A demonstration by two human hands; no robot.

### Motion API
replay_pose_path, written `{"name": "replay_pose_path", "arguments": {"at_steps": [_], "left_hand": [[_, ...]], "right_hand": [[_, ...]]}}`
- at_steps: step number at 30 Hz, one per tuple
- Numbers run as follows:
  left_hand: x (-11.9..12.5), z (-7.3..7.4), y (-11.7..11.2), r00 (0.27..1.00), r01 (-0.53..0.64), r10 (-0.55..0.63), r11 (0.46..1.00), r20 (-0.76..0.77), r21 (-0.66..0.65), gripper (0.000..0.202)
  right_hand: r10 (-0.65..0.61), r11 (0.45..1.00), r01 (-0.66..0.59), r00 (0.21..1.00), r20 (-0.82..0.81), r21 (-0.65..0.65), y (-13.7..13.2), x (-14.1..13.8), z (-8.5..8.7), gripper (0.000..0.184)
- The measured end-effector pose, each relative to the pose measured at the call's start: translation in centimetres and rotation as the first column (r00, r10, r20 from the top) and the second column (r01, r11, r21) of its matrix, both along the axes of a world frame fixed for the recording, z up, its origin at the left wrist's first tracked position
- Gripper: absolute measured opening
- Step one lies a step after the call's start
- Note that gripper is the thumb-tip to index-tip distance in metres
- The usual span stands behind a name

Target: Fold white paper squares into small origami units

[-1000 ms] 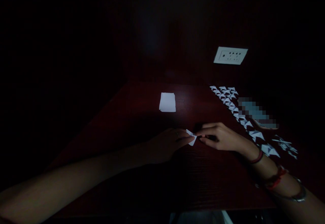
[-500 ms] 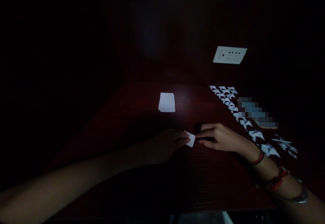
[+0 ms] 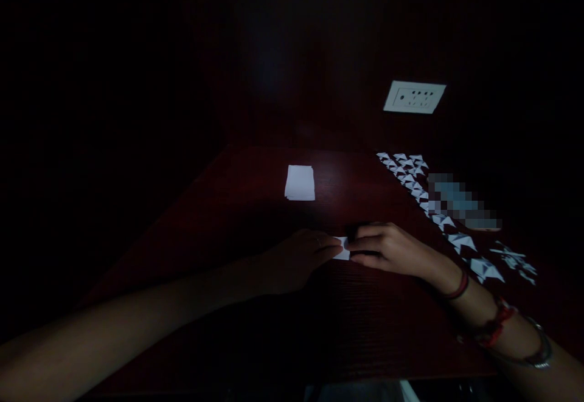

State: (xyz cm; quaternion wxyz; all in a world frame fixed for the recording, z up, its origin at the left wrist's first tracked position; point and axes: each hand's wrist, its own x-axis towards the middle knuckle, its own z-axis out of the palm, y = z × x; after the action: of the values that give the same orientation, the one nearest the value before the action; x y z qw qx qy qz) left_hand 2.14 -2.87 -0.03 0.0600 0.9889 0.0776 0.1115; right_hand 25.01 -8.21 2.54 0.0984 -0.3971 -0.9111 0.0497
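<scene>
A small white piece of folded paper (image 3: 341, 256) lies on the dark red table between my two hands. My left hand (image 3: 298, 259), wearing a thin ring, reaches in from the left and grips the paper's left part with its fingertips. From the right, my right hand (image 3: 387, 249) has its fingers on the paper's right edge. The fingertips of both hands nearly meet over it. Part of the paper is hidden beneath them, and its fold lines are too dim to make out.
A stack of white paper sheets (image 3: 300, 183) lies farther back on the table (image 3: 237, 189). Along the right side run rows of folded white paper pieces (image 3: 413, 186). Beside them are a blurred-out phone-like object (image 3: 465, 204) and paper scraps (image 3: 513, 260). A wall socket (image 3: 414, 97) is behind.
The paper has turned so its lower edge lies nearly level. My right fingers have moved slightly left onto its edge; my left hand has hardly moved.
</scene>
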Motion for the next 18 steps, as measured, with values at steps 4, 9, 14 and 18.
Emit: {"name": "replay_pose_path", "arguments": {"at_steps": [4,9,14,18], "left_hand": [[0.06,0.14,-0.02,1.0,-0.002,0.002,1.0,-0.002,0.0,0.041],[0.04,0.24,-0.01,0.999,0.026,-0.026,1.0,0.021,-0.006,0.04],[0.01,0.46,-0.06,0.999,0.034,-0.034,0.999,0.027,-0.002,0.039],[-0.01,0.52,-0.03,0.999,0.044,-0.044,0.999,0.025,0.001,0.041]], "right_hand": [[0.024,1.0,-0.025,1.0,-0.017,-0.013,0.04,0.01,-0.1,0.026],[0.043,0.999,-0.043,0.999,-0.028,0.003,0.12,0.01,-0.2,0.027],[0.028,0.999,-0.028,1.0,-0.011,0.017,0.16,-0.06,-0.24,0.028],[0.033,0.999,-0.033,0.999,-0.028,-0.011,0.08,-0.03,-0.07,0.026]]}}
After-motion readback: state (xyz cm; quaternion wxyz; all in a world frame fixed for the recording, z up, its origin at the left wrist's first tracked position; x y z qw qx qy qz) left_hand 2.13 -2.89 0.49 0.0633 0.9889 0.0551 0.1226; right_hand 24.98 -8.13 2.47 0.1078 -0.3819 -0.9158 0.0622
